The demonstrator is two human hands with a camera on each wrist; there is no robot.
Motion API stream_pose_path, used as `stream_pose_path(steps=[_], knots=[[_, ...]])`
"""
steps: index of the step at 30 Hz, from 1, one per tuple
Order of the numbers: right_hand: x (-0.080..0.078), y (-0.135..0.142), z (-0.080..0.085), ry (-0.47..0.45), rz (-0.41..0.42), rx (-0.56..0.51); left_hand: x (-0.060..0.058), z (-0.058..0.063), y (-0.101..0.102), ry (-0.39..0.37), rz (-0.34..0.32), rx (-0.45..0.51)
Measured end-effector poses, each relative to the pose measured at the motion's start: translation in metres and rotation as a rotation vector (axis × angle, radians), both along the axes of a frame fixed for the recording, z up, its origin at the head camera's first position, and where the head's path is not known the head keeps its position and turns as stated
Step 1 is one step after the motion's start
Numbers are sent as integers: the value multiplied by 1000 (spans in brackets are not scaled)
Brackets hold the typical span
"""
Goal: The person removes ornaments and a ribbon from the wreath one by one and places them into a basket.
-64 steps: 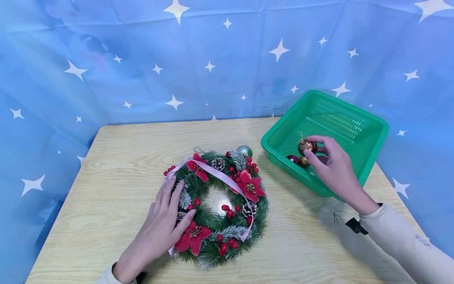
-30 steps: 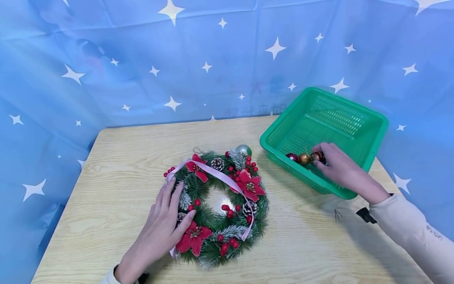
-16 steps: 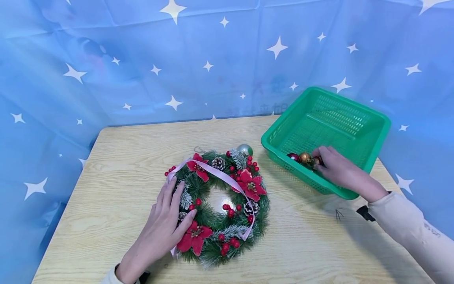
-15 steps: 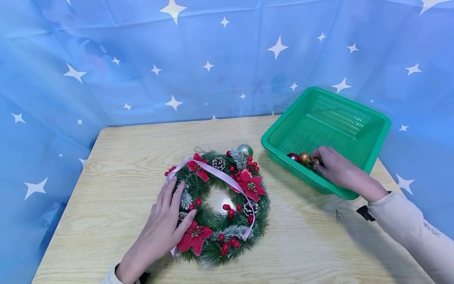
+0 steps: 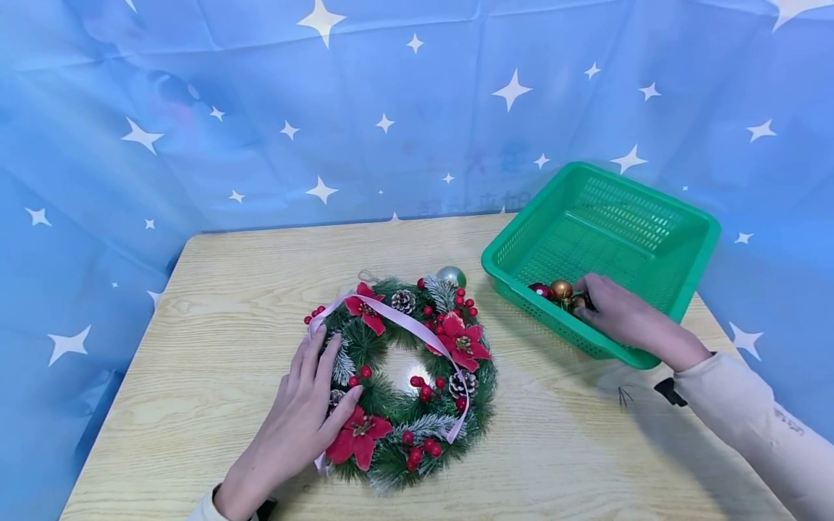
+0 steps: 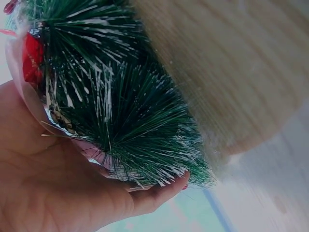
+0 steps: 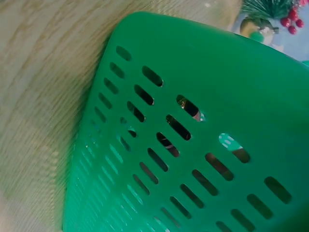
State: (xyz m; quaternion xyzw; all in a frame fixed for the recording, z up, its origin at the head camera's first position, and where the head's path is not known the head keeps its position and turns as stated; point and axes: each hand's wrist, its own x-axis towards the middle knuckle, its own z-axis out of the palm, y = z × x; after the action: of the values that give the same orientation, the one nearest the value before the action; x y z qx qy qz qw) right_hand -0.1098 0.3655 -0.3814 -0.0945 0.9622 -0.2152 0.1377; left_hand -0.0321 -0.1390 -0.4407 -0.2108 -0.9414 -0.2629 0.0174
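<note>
A green Christmas wreath with red poinsettias, berries and pinecones lies on the table. Across it runs a loose pink ribbon. My left hand rests on the wreath's left side, fingers spread; the left wrist view has the frosted needles close against it. Inside the green basket my right hand pinches a brown bauble, mostly covered by its fingers. Beside that sit a gold bauble and a dark red bauble. The basket's slotted wall hides this hand in the right wrist view.
A silvery green bauble lies at the wreath's upper right edge. The wooden table ends at a blue curtain with white stars. The basket stands at the table's back right.
Around two seconds ago my right hand held a brown bauble higher, over the basket; since then it has come down among the baubles inside. My left hand has stayed on the wreath.
</note>
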Motion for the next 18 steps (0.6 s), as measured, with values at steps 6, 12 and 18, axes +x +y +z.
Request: stream_pose_path(steps=[6,12,18], knots=[[1,-1,2,-10,-28,34,1,0,0,-9,0,1],[3,-2,7,-34,-46,59,0,1,0,-18,1,4],[8,-6,9,50,-94,2,-1,1,0,-27,-12,8]])
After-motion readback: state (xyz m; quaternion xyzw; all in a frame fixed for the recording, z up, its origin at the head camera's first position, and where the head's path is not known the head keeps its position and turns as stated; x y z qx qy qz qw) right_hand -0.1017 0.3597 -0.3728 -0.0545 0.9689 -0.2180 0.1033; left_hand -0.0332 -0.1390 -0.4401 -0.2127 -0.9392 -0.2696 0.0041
